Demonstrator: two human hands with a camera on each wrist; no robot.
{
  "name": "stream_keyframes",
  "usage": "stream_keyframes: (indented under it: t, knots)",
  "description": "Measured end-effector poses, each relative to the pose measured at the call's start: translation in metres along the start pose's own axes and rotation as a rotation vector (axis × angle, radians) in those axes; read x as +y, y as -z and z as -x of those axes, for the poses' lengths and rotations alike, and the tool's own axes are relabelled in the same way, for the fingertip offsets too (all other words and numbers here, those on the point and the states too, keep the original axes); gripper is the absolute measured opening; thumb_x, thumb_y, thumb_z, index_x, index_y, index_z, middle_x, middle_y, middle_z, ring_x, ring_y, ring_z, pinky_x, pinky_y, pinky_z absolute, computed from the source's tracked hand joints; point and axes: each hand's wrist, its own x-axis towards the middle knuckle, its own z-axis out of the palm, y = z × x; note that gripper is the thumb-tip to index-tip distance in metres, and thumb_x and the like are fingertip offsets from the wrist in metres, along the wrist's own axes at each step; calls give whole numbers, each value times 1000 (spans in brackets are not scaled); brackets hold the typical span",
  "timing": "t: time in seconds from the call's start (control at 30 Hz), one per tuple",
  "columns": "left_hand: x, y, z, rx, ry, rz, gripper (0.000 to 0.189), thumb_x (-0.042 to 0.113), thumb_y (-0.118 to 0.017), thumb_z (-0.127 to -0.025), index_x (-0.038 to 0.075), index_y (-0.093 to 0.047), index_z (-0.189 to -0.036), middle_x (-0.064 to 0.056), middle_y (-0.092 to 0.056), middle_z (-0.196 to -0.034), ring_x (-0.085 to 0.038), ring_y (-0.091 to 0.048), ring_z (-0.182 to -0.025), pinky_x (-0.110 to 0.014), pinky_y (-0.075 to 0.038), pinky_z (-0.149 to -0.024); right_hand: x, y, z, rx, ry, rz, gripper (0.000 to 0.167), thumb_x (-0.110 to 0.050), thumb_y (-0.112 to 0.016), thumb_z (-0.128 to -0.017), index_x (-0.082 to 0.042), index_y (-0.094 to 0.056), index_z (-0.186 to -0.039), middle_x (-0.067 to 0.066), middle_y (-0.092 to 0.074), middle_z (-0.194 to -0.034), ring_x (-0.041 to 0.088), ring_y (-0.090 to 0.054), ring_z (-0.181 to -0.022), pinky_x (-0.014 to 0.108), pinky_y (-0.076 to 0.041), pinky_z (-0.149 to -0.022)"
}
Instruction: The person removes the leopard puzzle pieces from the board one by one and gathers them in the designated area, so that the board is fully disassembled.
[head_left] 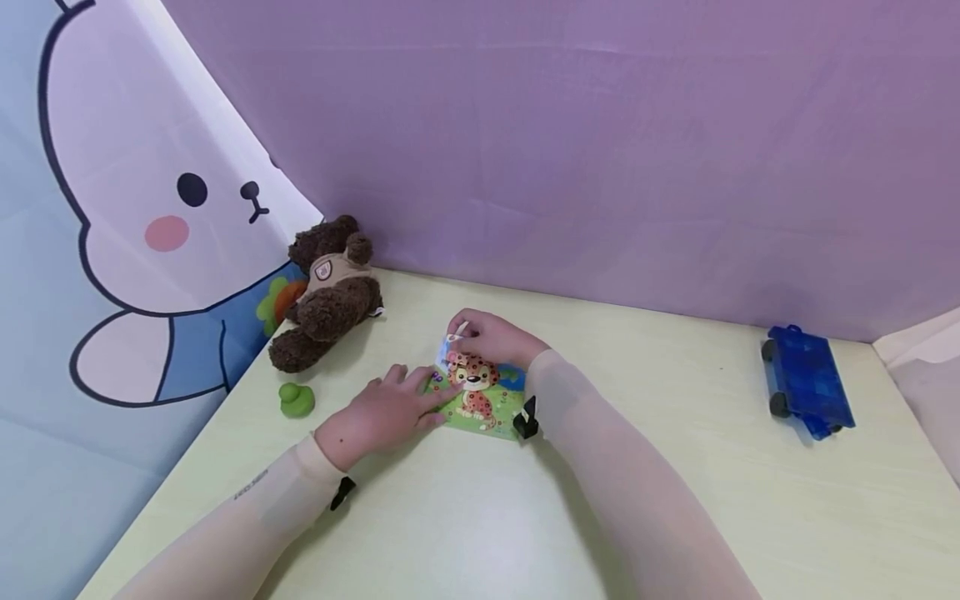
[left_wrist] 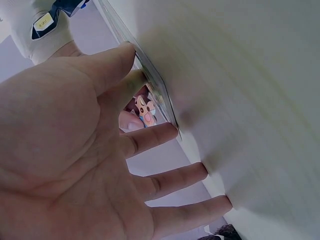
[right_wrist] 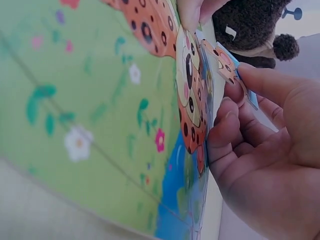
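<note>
A leopard picture puzzle lies flat on the table, showing a spotted cub on green grass; seam lines cross it in the right wrist view. My right hand is over its far left corner and pinches a small puzzle piece between thumb and fingers. That piece is tilted up and bears a spotted ear and some blue. My left hand lies at the puzzle's left side with fingers spread. Its thumb and index finger rest on the puzzle's edge, while the other fingertips touch the table.
A brown teddy bear leans at the back left, with a green rubber duck in front of it. At the far right stands a blue toy cart with black wheels. A purple cloth hangs behind the table.
</note>
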Motion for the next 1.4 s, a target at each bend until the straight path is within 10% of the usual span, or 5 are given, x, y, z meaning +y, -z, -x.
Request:
stream_keyframes:
  t: [0.73, 1.4]
  knots:
    - [2, 1, -2, -22, 21, 50, 56, 45, -48, -114, 39, -34, -167, -14, -38, -169, -53, -44, -145, -72, -53, -105, 40, 57, 53, 136, -27, -164, 22, -25, -65, -108, -15, -59, -128, 8, -67, -100, 27, -58, -86, 39, -53, -80]
    - [-2, -3, -2, -1, 3, 56, 55, 44, -49, -114, 38, -35, -167, -16, -40, -168, -52, -46, -143, -72, -54, -103, 86, 90, 111, 6, -140, -47, 24, -21, -68, -106, -10, -61, -126, 5, -70, -98, 20, -57, -85, 28, -50, -77]
